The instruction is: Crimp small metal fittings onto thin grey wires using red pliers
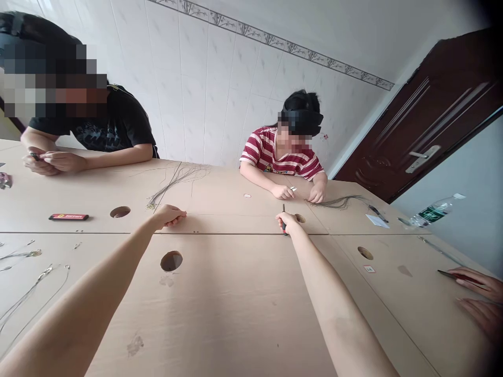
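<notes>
My left hand [170,215] is stretched out over the table with its fingers pinched together. What they hold, if anything, is too small to make out. Just behind it lies a bundle of thin grey wires [173,183] with brassy ends. In my right hand [291,222] is a small hand tool [283,208] with a narrow metal tip pointing away from me. Its dark green and red handle shows below my fingers, but its exact kind is unclear. That hand is beside a round hole [301,218] in the tabletop.
Two people sit across the table [236,303], their hands on small work. Another person's hands [477,285] hold a dark pointed tool at right. A red-and-black box [68,217], looped wires [37,283], a second wire bundle [341,201] and a water bottle [436,210] lie around.
</notes>
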Demonstrator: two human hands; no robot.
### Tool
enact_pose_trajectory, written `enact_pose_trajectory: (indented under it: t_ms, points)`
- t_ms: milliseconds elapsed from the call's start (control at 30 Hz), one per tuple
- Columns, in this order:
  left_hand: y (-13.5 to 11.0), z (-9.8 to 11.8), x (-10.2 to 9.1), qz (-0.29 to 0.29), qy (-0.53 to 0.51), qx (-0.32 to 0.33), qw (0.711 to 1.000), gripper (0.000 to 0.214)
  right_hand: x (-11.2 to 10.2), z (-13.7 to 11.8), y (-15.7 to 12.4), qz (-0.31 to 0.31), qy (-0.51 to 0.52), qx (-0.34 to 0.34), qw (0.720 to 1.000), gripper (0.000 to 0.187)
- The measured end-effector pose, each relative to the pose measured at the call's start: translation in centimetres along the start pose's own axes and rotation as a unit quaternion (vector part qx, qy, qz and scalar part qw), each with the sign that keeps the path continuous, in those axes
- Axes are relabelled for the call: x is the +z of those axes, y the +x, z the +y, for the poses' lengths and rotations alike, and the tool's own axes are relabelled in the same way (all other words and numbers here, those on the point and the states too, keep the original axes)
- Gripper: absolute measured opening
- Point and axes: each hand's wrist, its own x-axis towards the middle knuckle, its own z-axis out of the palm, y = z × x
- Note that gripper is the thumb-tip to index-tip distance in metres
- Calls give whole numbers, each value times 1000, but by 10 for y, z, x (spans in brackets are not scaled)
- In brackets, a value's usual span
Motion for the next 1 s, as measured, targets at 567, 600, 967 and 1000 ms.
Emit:
enact_pose_trajectory:
  t_ms: [567, 600, 967, 1000]
  points:
    - [-121, 23, -38, -106, -25, 194, 975, 23, -51, 36, -95, -24, 109, -107, 988, 32]
    - [-133, 22, -36, -130, -10, 205, 970, 23, -58, 46, -102, -26, 114, -112, 987, 30]
    - [-294, 7, 156, -376, 247, 421, 788, 14, -226, 65, -145, 92, 104, -206, 969, 30]
    - [-307, 1, 178, -392, 256, 451, 760, 16, -240, 62, -151, 102, 93, -213, 967, 32]
